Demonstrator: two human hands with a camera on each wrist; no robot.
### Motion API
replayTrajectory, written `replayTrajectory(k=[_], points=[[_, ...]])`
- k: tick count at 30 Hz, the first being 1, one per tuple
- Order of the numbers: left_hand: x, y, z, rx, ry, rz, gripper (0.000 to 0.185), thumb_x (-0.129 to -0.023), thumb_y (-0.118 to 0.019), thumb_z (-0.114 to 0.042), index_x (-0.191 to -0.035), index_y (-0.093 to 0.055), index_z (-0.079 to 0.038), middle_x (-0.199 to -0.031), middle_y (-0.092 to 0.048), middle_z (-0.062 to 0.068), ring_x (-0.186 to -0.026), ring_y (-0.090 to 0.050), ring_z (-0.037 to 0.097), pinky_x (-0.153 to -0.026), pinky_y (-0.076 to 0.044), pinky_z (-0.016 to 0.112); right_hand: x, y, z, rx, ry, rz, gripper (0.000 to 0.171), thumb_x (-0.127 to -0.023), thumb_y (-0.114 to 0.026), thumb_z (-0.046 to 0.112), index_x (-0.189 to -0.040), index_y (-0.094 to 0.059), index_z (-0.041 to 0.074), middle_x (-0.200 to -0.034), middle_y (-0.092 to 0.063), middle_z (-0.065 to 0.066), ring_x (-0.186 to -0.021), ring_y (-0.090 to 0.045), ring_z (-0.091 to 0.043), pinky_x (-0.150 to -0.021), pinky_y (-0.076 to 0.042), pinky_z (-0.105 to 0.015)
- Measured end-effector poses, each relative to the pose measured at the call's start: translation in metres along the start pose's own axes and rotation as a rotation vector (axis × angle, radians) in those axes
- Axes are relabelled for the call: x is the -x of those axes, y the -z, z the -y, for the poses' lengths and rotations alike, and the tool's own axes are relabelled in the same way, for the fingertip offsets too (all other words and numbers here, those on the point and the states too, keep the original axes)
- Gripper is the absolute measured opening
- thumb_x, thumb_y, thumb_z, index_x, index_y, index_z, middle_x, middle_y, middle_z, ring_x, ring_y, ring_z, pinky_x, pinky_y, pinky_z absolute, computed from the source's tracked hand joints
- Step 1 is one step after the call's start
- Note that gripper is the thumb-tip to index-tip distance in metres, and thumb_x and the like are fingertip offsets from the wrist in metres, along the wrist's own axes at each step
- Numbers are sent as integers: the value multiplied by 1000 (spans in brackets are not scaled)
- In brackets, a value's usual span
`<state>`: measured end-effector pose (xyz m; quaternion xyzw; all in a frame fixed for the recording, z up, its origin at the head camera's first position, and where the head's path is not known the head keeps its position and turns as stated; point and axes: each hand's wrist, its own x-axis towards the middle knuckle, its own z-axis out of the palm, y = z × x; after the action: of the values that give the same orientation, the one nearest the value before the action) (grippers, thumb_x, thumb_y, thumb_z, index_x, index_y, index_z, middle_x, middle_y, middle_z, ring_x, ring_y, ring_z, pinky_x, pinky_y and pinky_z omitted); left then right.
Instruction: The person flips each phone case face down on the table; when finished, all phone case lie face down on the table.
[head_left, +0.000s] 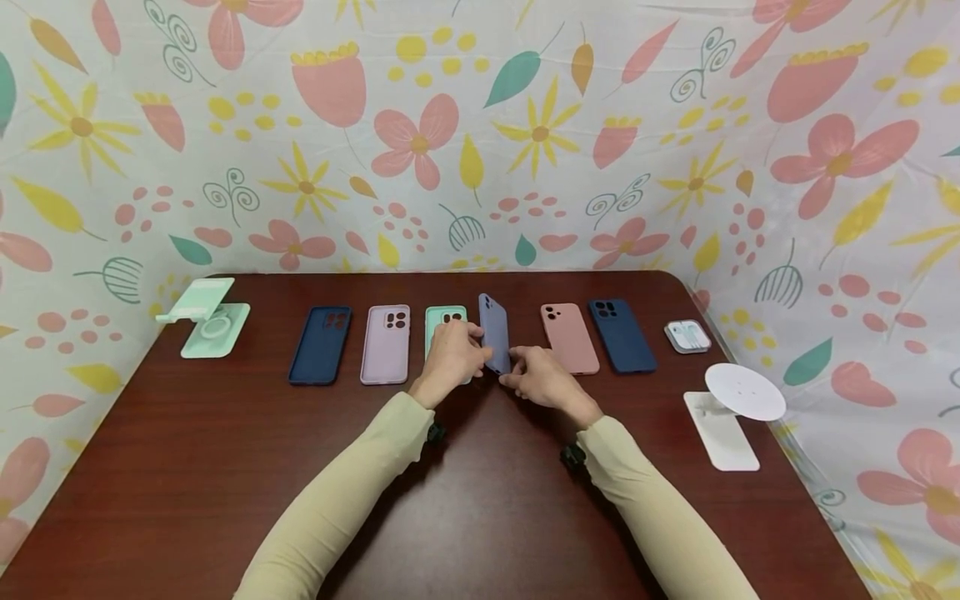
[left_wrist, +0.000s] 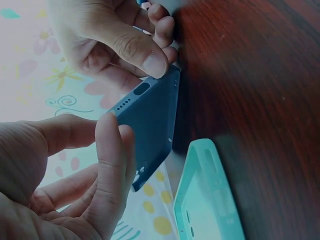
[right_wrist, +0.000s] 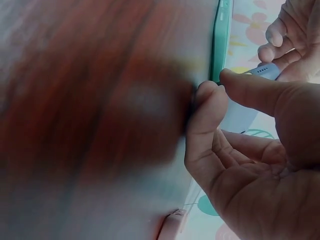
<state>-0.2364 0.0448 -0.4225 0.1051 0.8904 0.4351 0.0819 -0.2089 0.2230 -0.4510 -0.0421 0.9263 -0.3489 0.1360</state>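
The slate-blue phone case (head_left: 494, 333) is propped up on one long edge in the middle of the row, so it stands thin-side-up with its long axis running away from the person, camera end at the far side. The left wrist view shows the near short end, the one with the port cutouts, facing the hands.

Left hand (head_left: 448, 357) has its thumb and fingers curled around the case from the left side, pinching it. Right hand (head_left: 542, 379) pinches the near bottom corner between thumb and bent fingers.

Just left of it, and partly hidden under the left hand, lies the mint case (head_left: 446, 321), flat on the table (head_left: 480, 517). Further left come a lilac case (head_left: 386, 343) and a navy case (head_left: 321, 344), then a mint stand (head_left: 206, 323) at the corner. On the right side: pink case (head_left: 569, 337), dark blue case (head_left: 622, 334), a little earbud box (head_left: 687, 336), and a white stand (head_left: 733, 410). All of those lie flat, long axes pointing the same way, with gaps between them.
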Motion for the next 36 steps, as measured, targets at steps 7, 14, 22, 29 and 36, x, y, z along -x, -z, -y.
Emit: replayTrajectory(k=[7, 14, 22, 29, 36], points=[[-1, -3, 1, -25, 14, 1, 41, -91, -73, -16, -131, -67, -4, -75, -76, 6, -63, -76, 23, -51, -55, 24, 2, 3, -3, 2, 2, -3, 61, -97, -68, 20, -149, -45, -3, -81, -70, -7, -61, -63, -12, -55, -51, -26], [-4, -7, 4, -32, 39, 12, 44, -91, -73, -17, -132, -66, -5, -72, -75, 4, -60, -74, 18, -55, -57, 23, 3, 3, -8, -8, -9, -15, 61, -97, -67, 18, -149, -43, -3, -79, -69, -6, -60, -63, -12, -54, -49, -25], [-6, -13, 4, -62, 25, 25, 47, -90, -73, -15, -134, -64, -2, -75, -77, 9, -54, -71, 13, -56, -57, 24, 5, 7, -12, 4, -39, -28, 61, -98, -66, 17, -151, -42, -1, -76, -67, -5, -59, -61, -12, -51, -47, -24], [-7, -21, 2, -95, 47, 52, 33, -86, -78, -16, -113, -73, 1, -86, -78, 14, -56, -73, 14, -58, -58, 25, 7, 10, -14, 26, -46, -43, 61, -98, -65, 15, -152, -41, -2, -75, -67, -6, -57, -60, -12, -51, -46, -24], [-8, -28, 0, -165, 45, 67, 26, -83, -81, -16, -65, -65, -7, -53, -66, 2, -49, -66, 11, -47, -49, 23, 9, 11, -14, 16, -91, -37, 63, -99, -64, 13, -154, -37, 0, -80, -65, -9, -57, -61, -13, -51, -48, -25]])
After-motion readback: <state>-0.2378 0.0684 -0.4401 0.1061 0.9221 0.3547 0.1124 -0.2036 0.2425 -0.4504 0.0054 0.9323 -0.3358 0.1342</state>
